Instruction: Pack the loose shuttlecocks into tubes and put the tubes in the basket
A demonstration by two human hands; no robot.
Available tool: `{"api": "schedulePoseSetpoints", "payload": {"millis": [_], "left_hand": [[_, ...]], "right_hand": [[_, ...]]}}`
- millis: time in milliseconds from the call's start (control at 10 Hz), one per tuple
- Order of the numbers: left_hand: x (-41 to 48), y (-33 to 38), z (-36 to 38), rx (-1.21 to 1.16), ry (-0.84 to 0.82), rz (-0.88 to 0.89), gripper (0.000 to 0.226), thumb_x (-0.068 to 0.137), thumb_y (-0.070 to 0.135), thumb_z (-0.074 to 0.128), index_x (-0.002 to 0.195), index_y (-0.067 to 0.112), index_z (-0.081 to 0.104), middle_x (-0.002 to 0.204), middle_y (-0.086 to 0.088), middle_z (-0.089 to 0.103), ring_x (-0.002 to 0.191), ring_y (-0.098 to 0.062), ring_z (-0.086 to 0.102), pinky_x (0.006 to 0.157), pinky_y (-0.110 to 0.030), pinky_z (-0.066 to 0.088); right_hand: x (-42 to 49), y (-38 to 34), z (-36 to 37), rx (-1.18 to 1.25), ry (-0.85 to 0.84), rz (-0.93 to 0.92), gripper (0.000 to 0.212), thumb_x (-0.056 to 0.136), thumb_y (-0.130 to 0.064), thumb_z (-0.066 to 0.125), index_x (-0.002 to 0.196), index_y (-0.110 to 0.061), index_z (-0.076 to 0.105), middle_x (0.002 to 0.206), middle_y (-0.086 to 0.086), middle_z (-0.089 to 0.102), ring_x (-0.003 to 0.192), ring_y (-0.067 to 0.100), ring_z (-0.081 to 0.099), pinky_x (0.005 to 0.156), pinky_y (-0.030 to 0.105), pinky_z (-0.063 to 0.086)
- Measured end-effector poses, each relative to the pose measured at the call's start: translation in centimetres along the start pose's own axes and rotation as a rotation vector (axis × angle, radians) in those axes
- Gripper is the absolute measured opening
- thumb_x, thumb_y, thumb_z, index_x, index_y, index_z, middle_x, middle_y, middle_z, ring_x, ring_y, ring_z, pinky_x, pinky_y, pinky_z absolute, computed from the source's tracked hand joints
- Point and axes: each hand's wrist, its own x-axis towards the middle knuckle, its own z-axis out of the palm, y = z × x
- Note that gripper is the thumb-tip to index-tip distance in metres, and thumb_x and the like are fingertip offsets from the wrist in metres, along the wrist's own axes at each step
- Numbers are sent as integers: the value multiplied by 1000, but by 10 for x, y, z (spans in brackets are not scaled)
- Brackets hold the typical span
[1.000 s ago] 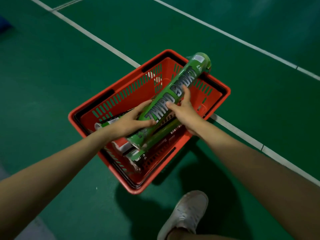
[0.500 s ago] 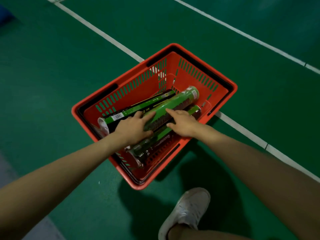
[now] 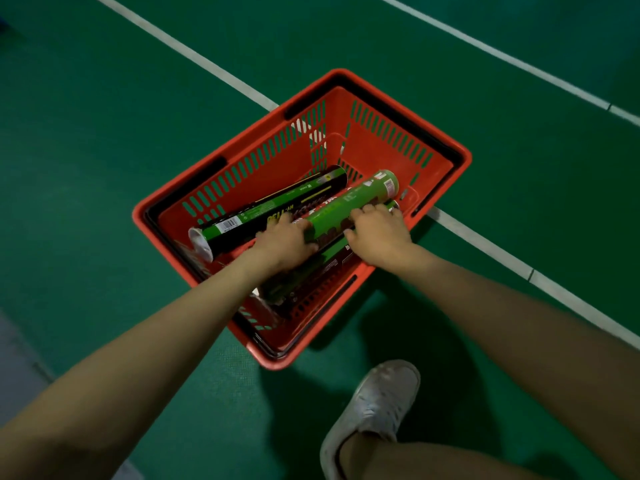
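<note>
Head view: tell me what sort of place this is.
Most likely an indoor badminton court. The green sports floor carries white court lines, and a light green shuttlecock tube lies with others in a red basket.

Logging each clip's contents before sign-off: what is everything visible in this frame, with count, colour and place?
basket: one, red, on the floor over a white line
light green tube: one, top of the pile in the basket
black-and-green tube: one, white end cap, in the basket, left of the light green tube
lower tubes: at least two, dark, beneath, mostly hidden
court floor: green, all around
white lines: two, diagonal
loose shuttlecocks: none visible
shoe: one, pale, near side of the basket
left hand: grips the light green tube
right hand: fingers curled over the same tube
</note>
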Motion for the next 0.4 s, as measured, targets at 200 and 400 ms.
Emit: {"api": "schedulePoseSetpoints", "payload": {"millis": [200, 400], "left_hand": [[-18, 75, -27, 62, 160, 209, 48, 94, 38, 48, 136, 14, 44, 135, -17, 44, 123, -37, 43, 99, -46, 41], [-39, 174, -20, 136, 295, 424, 43, 93, 32, 49, 133, 14, 47, 132, -14, 48, 124, -34, 44, 97, -43, 40]], "right_hand": [[-29, 47, -27, 192, 193, 5, 33, 95, -35, 48, 116, -12, 59, 113, 11, 61, 109, 30, 52, 94, 40, 40], [-101, 116, -42, 313, 255, 208, 29, 93, -30, 52, 114, -12, 60, 111, 11, 63, 107, 32, 55, 89, 40, 44]]}}
